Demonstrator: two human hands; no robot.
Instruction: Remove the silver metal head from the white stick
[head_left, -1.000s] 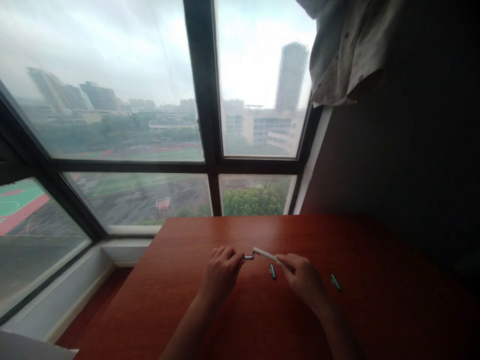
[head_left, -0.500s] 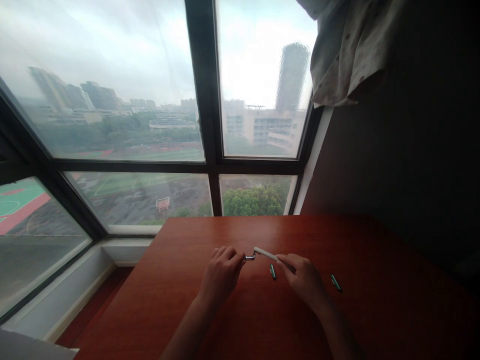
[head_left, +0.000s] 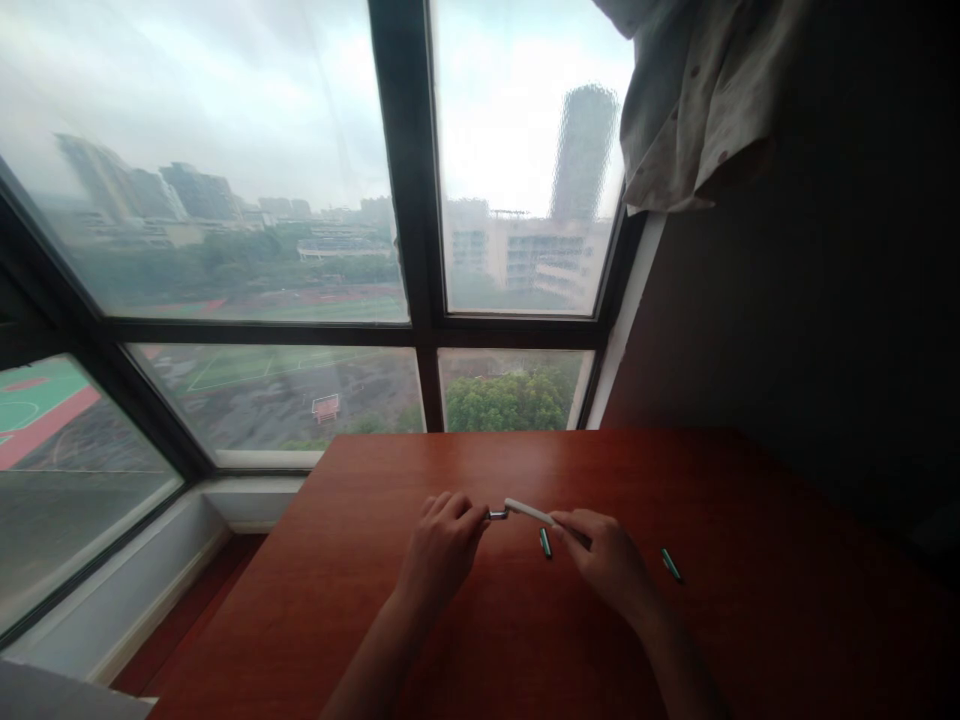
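A dark-framed window [head_left: 414, 333] stands behind the red-brown wooden counter [head_left: 360, 490]. Above the counter, the left hand [head_left: 444, 540] and right hand [head_left: 604, 552] face each other, the right gripping a slim white handle [head_left: 529, 512]. Two green-and-dark strips [head_left: 545, 543] [head_left: 671, 565], perhaps razor cartridges, flank the right hand. The left pinches a silver piece [head_left: 497, 516] at the handle's tip.

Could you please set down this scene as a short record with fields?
Left hand: pinching a small shiny piece
Right hand: holding a pale rod, its free end at the shiny piece
Join between them: too small to tell
On the table: two small dark green pieces, one left of the right hand, one to its right
Behind: window
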